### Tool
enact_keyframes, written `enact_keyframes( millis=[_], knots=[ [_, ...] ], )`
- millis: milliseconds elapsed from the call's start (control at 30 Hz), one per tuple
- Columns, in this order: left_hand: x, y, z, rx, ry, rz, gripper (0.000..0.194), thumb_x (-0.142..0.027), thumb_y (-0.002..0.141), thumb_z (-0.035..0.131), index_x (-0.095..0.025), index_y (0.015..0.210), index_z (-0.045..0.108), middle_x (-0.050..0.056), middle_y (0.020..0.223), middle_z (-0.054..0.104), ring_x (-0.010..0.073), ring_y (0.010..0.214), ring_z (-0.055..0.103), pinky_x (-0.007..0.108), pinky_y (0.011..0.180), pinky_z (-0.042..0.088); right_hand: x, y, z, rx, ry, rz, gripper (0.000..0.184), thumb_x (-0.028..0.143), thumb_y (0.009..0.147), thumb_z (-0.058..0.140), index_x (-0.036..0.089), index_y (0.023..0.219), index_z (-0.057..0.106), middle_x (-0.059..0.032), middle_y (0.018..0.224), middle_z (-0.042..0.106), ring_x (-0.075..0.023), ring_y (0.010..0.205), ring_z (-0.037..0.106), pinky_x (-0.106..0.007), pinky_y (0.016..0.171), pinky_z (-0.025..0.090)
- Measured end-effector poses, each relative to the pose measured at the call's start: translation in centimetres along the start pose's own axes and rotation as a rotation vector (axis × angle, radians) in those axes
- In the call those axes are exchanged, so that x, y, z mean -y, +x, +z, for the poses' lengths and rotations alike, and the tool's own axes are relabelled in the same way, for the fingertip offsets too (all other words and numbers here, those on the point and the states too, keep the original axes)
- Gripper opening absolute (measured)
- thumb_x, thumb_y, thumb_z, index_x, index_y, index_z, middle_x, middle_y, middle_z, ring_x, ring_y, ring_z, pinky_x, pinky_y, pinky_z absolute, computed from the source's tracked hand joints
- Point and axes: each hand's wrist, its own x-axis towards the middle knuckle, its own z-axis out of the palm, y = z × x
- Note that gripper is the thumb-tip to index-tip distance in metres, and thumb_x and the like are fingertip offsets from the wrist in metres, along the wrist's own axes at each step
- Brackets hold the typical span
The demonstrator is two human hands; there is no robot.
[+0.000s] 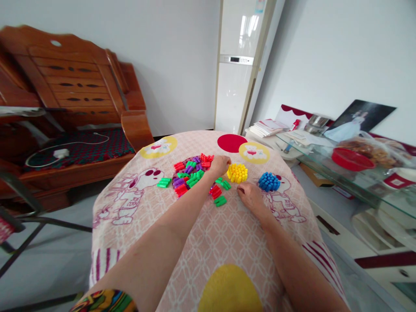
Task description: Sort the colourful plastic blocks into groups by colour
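Observation:
My left hand (221,165) reaches over a pile of small plastic pieces (196,177) in red, green and purple. Its fingers are closed at the left side of a yellow cluster of plastic pieces (237,173), and whatever they hold is hidden. My right hand (251,196) rests low on the cloth just below the yellow cluster, fingers curled together; I cannot make out anything in them. To its right stands a blue cluster of similar pieces (269,182). A few green pieces (220,201) lie loose near the pile, and another green piece (164,182) sits apart on the left.
A pink patterned tablecloth (224,242) covers the round table. On the right is a glass-topped cabinet (331,171) bearing a red bowl (352,158) and papers. A wooden bench (71,82) stands at left, a tall white appliance (237,86) behind.

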Motion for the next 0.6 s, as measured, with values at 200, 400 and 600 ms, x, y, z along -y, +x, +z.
enact_keyframes(
  millis=[200, 400, 600],
  knots=[
    [-0.1, -3.3, -1.6, -0.078, -0.052, 0.012, 0.033, -0.012, 0.092, 0.044, -0.015, 0.115, 0.068, 0.009, 0.114, 0.073, 0.019, 0.106, 0.067, 0.029, 0.093, 0.049, -0.4, 0.1, 0.5, 0.0, -0.003, -0.005, 0.026, 0.016, 0.09, 0.05, 0.016, 0.083, 0.075, -0.0085, 0.087, 0.074, -0.0171, 0.078, 0.062, -0.026, 0.065, 0.032],
    [-2.7, -10.6, -0.3, 0.076, 0.022, 0.342, 0.032, -0.029, 0.091, 0.058, -0.018, 0.119, 0.066, 0.011, 0.119, 0.068, 0.0242, 0.111, 0.062, 0.035, 0.097, 0.047, -0.5, 0.1, 0.5, -0.009, -0.017, 0.024, 0.023, 0.018, 0.091, 0.052, 0.015, 0.091, 0.075, -0.0107, 0.091, 0.074, -0.0192, 0.083, 0.063, -0.026, 0.067, 0.034],
    [-0.8, -13.2, 0.6, 0.093, 0.181, 0.321, 0.024, -0.033, 0.092, 0.058, -0.021, 0.111, 0.066, 0.011, 0.123, 0.064, 0.0282, 0.122, 0.053, 0.044, 0.105, 0.039, -0.6, 0.0, 0.5, -0.014, -0.03, -0.01, 0.023, 0.017, 0.091, 0.052, 0.017, 0.086, 0.074, -0.0083, 0.09, 0.073, -0.018, 0.083, 0.062, -0.026, 0.069, 0.035]
  ],
)
